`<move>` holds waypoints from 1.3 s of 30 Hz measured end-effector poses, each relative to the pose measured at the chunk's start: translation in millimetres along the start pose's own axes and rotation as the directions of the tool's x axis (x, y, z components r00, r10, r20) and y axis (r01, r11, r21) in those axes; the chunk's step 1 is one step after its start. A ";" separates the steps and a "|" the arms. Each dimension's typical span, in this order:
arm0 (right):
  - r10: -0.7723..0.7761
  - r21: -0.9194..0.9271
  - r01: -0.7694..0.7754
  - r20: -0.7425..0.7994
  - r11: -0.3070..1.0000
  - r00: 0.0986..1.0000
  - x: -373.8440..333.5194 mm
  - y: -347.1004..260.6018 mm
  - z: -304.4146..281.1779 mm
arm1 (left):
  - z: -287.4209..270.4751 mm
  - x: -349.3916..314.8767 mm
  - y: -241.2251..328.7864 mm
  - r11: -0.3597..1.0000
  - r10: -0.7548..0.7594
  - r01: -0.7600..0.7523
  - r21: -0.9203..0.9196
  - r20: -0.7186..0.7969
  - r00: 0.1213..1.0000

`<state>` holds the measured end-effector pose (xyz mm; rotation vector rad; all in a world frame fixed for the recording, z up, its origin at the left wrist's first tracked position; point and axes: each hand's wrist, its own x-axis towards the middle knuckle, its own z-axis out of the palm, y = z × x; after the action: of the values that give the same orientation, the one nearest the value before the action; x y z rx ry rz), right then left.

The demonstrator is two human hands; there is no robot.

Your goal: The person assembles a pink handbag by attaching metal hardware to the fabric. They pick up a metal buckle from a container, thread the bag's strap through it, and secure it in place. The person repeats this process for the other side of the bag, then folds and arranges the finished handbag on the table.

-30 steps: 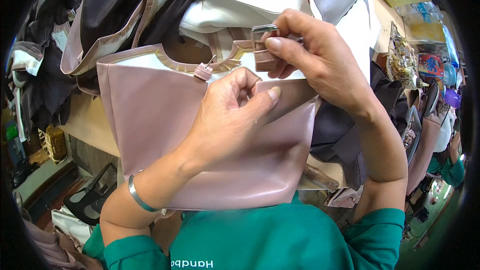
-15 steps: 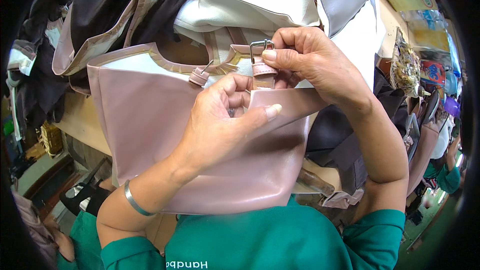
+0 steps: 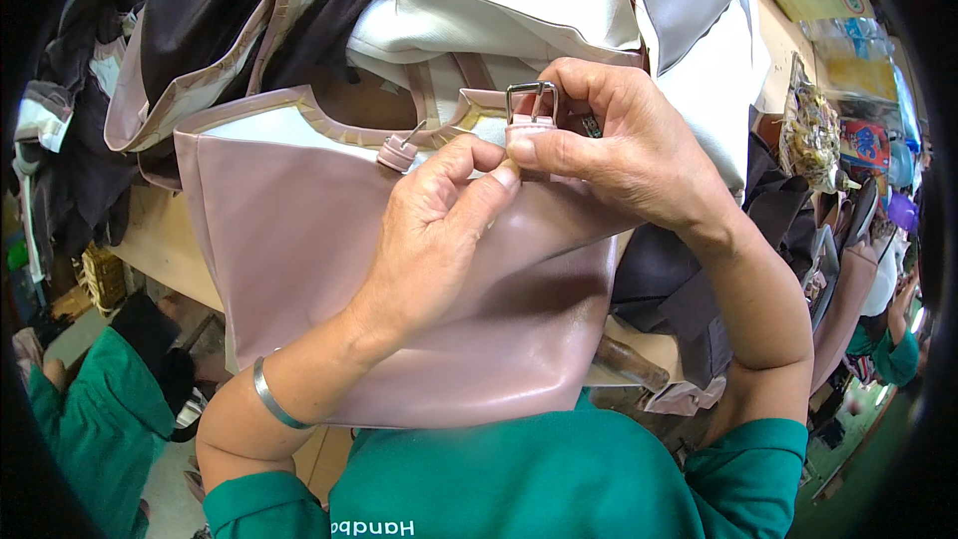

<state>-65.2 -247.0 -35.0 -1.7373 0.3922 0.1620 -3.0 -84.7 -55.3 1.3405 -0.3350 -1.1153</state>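
A pink handbag [image 3: 299,240] with a cut-out top rim lies before me. At its upper right a silver buckle [image 3: 531,92] stands up on a short pink strap tab [image 3: 529,126]. My right hand [image 3: 634,145] is closed on this tab, thumb in front and fingers behind. My left hand [image 3: 429,230] pinches just below the buckle, thumb and forefinger together at the strap's lower end. The exact edge between those fingertips is hidden. Left of them, a second pink strap loop [image 3: 397,152] with a metal prong sits at the bag's rim.
White and pink bag pieces [image 3: 499,10] are heaped behind the bag, with dark lining [image 3: 215,20] at the left. A wooden-handled tool [image 3: 632,363] lies at the bag's right. Another person in a green shirt [image 3: 105,419] is at the lower left.
My right thumb has moved down from the buckle onto the tab. My left thumb has closed against the forefinger below it, and the raised pink flap has lowered. The person at left has come further into view.
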 end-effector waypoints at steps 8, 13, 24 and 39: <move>0.138 0.247 -0.160 0.104 0.956 0.985 0.3 -2.2 -5.5 | -1.4 -1.4 -0.7 0.999 0.004 -0.004 0.046 -0.007 1.000; 0.161 0.256 -0.176 0.080 0.951 0.984 0.3 0.1 -10.1 | 2.7 -6.6 -0.1 0.997 -0.010 0.010 0.080 -0.008 1.000; 0.229 0.236 -0.250 0.114 0.939 0.967 3.0 0.8 -10.4 | 1.3 -5.3 -0.7 0.989 -0.120 0.120 0.091 -0.003 0.993; 0.235 0.195 -0.258 0.132 0.946 0.963 5.3 6.7 -9.4 | 1.3 -6.9 1.2 0.987 -0.162 0.163 -0.015 0.038 0.986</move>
<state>-63.6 -258.1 -41.0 -1.4597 0.5287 0.3796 -6.8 -80.3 -51.2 1.3511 -0.2446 -1.2769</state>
